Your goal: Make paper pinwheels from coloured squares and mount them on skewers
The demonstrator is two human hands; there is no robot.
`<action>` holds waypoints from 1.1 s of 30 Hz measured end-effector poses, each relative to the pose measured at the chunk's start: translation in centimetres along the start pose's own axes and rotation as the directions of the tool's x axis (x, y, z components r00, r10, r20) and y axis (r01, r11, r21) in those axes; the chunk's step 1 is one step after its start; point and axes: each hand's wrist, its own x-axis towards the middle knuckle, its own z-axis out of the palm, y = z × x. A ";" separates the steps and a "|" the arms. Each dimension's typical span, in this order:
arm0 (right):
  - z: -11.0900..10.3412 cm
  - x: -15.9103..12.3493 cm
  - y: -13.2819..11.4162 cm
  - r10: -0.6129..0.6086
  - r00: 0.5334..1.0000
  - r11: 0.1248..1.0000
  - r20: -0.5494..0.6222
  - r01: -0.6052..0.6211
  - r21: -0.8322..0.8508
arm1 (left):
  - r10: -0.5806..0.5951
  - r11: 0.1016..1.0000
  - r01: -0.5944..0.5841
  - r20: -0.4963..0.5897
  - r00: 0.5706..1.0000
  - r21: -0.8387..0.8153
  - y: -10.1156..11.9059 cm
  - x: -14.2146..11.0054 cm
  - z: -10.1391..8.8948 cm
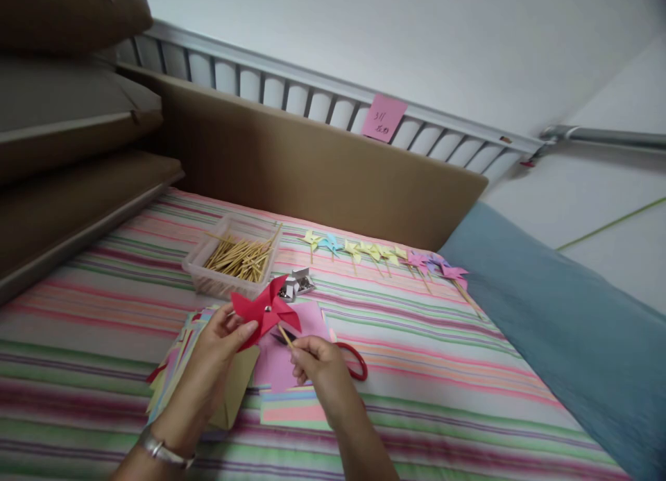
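A red paper pinwheel [266, 316] with a silvery pin at its centre is held up between both hands. My left hand [221, 339] grips one of its blades between thumb and fingers. The wooden stick [286, 336] of the pinwheel is pinched in my right hand [315, 363]. Beneath lie pink paper sheets [306, 319] and scissors with a red handle [356, 361], their blades partly hidden by my right hand. Under my left forearm is a stack of coloured paper [177, 370]. A small box of pins [297, 284] sits just behind the pinwheel.
A clear plastic box [195, 262] full of wooden sticks stands at the back left. Several finished pinwheels [369, 250] lie in a row along a brown board [312, 169]. Large brown packages [78, 189] are stacked at left. Striped cloth [442, 370] covers the surface; blue fabric [546, 314] hangs at right.
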 end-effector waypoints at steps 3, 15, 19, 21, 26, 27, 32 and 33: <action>0.3 0.0 0.1 -0.016 0.998 0.992 -0.068 0.024 0.124 | 0.120 0.989 -0.110 -0.095 0.988 0.102 -0.5 0.0 -0.1; 3.0 -0.6 1.7 -0.035 0.998 0.957 -0.053 0.048 0.287 | 0.239 0.919 -0.195 -0.090 0.967 0.344 -1.9 0.1 0.1; 3.3 -0.8 1.6 -0.029 0.999 0.957 -0.025 0.035 0.288 | 0.248 0.928 -0.220 -0.059 0.967 0.299 -2.1 0.2 -0.1; 3.4 -0.9 1.6 -0.028 0.999 0.958 -0.016 0.031 0.285 | 0.246 0.933 -0.221 -0.055 0.968 0.284 -2.1 0.2 -0.2; 3.7 -1.0 1.7 -0.049 0.999 0.969 0.007 0.046 0.243 | 0.217 0.947 -0.189 -0.083 0.973 0.260 -2.1 0.1 -0.3; 3.8 -1.1 1.7 -0.055 0.998 0.971 0.005 0.052 0.235 | 0.204 0.950 -0.176 -0.084 0.975 0.256 -2.0 0.1 -0.3; 4.0 -1.4 1.3 -0.047 0.999 0.981 -0.013 0.048 0.188 | 0.134 0.969 -0.105 -0.118 0.984 0.224 -2.0 0.0 -0.6; 4.0 -1.4 1.2 -0.045 0.999 0.982 -0.014 0.047 0.186 | 0.125 0.970 -0.096 -0.121 0.985 0.221 -2.0 0.0 -0.6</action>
